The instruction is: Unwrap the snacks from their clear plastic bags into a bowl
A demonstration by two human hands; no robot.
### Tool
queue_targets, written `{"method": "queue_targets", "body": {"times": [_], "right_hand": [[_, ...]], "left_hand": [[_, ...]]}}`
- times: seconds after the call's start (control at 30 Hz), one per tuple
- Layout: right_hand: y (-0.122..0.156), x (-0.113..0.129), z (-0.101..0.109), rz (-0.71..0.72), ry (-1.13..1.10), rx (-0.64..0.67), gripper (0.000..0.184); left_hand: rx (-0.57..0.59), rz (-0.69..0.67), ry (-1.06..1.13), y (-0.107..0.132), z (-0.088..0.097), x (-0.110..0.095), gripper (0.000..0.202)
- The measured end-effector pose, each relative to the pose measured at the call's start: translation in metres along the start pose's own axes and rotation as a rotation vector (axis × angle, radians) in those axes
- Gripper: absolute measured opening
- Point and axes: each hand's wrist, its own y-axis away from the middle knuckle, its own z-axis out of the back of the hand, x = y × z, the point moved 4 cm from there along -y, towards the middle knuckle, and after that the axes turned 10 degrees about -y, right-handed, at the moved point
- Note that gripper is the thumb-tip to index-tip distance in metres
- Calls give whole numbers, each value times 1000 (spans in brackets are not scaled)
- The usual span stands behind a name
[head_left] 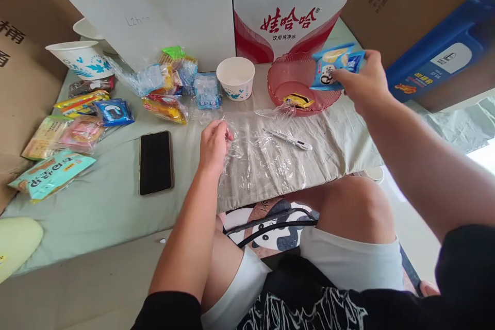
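My right hand (365,82) is closed on a blue snack packet (335,64), holding it just above the right rim of a red plastic basket (284,75). A yellow and black packet (298,100) lies inside that basket. My left hand (214,144) pinches the edge of a clear plastic bag (263,157) spread flat on the beige cloth in front of me. A pen (289,139) rests on top of the clear bag, between my two hands.
A black phone (155,162) lies left of my left hand. Several snack packets (83,131) are scattered at the left. White paper bowls (235,77) (79,58) stand near the cardboard boxes (288,13) at the back. My bare knees (353,206) are below the cloth.
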Motion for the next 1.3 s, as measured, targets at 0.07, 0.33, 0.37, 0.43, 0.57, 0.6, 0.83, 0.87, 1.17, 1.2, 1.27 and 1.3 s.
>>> {"method": "queue_targets", "body": {"times": [0.07, 0.33, 0.37, 0.43, 0.57, 0.6, 0.83, 0.87, 1.17, 1.2, 1.27, 1.3], "right_hand": [[-17, 9, -1, -93, 312, -79, 69], [-29, 25, -47, -142, 579, 229, 37], [-23, 29, -49, -99, 548, 248, 32], [1, 41, -52, 7, 477, 280, 19], [85, 55, -64, 131, 145, 499, 39], [106, 53, -68, 132, 33, 559, 52], [160, 28, -88, 106, -219, 615, 102], [158, 28, -91, 52, -273, 650, 95], [150, 23, -92, -370, -403, 524, 34], [148, 20, -88, -370, -384, 457, 32], [142, 14, -82, -328, -352, 373, 28], [139, 12, -79, -301, -344, 344, 28]], "left_hand": [[5, -8, 4, 1, -1, -2, 24], [44, -42, 3, -3, -2, 2, 22], [52, -40, -5, -4, -2, 3, 22], [91, -23, -28, -3, -1, 4, 21], [291, 60, 0, 4, -3, 0, 23], [366, 83, 37, 7, -4, -2, 24], [599, 243, 153, 26, -2, -7, 42], [590, 258, 136, 25, -2, -6, 42], [-27, -30, -240, -28, 26, 13, 19], [-89, -73, -285, -32, 31, 16, 18], [-151, -135, -263, -36, 39, 18, 21], [-169, -166, -197, -36, 41, 17, 24]]}}
